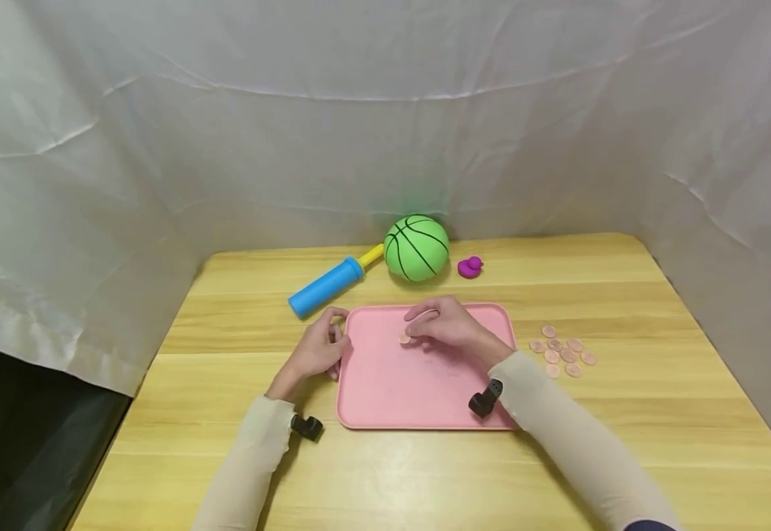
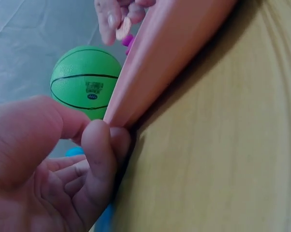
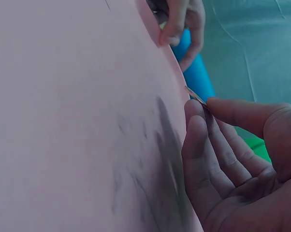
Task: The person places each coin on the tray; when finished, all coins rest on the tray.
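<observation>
A pink rectangular tray (image 1: 385,398) lies on the wooden table. At its left edge, my left hand (image 1: 319,346) pinches the rim with thumb and curled fingers; the left wrist view shows the fingertips (image 2: 98,140) right at the tray's corner edge. Over the upper middle of the tray, my right hand (image 1: 448,322) pinches a copper-coloured coin (image 1: 404,339) between thumb and fingertips. In the right wrist view the coin (image 3: 196,96) appears edge-on, tilted above the tray surface. Several similar coins (image 1: 568,355) lie in a loose cluster on the table, right of the tray.
Behind the tray sit a green ball (image 1: 416,248) with black lines, a blue hand pump (image 1: 327,286) with a yellow end, and a small purple rubber duck (image 1: 470,267). Pale cloth (image 1: 412,147) hangs behind the table and along its sides.
</observation>
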The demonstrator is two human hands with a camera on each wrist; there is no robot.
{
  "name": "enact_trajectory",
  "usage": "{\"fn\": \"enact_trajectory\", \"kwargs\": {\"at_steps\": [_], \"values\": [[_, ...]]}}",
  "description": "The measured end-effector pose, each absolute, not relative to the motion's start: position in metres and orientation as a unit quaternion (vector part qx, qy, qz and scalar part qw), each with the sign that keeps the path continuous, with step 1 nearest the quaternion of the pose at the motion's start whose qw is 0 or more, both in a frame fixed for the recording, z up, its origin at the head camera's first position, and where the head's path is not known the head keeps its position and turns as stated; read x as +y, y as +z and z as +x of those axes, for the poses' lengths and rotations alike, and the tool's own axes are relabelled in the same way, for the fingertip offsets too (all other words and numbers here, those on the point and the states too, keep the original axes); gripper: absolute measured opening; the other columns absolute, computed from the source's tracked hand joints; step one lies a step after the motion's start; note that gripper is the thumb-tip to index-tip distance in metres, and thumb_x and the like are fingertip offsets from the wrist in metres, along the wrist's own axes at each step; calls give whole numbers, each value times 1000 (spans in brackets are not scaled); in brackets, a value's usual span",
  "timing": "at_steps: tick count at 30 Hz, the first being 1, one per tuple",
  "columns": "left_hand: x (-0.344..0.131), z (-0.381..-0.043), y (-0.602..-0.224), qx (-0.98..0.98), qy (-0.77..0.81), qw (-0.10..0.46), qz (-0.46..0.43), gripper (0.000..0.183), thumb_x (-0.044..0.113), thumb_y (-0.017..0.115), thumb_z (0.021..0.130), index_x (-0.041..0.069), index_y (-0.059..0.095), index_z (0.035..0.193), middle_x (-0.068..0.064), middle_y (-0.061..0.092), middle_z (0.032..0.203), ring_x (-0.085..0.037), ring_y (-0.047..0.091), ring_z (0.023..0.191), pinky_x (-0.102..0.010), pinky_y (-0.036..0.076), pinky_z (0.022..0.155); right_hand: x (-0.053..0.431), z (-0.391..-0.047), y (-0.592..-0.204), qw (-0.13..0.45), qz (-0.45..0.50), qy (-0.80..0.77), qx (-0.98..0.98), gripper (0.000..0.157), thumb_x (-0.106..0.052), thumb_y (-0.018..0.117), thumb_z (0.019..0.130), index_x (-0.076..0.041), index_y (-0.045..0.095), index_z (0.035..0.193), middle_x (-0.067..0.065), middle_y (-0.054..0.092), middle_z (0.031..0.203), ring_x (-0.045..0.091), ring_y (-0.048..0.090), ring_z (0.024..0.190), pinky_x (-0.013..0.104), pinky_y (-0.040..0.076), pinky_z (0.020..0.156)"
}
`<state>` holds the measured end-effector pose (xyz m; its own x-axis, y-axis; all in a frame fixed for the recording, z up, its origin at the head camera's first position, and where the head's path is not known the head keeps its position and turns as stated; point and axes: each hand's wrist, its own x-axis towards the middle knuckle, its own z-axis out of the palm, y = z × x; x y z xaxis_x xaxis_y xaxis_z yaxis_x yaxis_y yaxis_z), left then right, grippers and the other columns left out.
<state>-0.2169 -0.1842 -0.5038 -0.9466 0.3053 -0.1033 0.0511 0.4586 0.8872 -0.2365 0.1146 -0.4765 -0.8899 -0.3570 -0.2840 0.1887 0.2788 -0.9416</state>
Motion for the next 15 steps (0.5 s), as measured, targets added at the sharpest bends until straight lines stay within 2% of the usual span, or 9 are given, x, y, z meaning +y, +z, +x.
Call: {"fn": "enact_trajectory", "kwargs": {"at_steps": [15], "values": [[-186,-216,-503,837,519,130,116,51,-3,59,105,-2,43,154,-6,58,78,-14,62,45,-33,60,41,80,-235,-484,212,-67,-604,766,30,-2,82,93,8,73,120,16,83,98,14,77,72,29,67,61]]}}
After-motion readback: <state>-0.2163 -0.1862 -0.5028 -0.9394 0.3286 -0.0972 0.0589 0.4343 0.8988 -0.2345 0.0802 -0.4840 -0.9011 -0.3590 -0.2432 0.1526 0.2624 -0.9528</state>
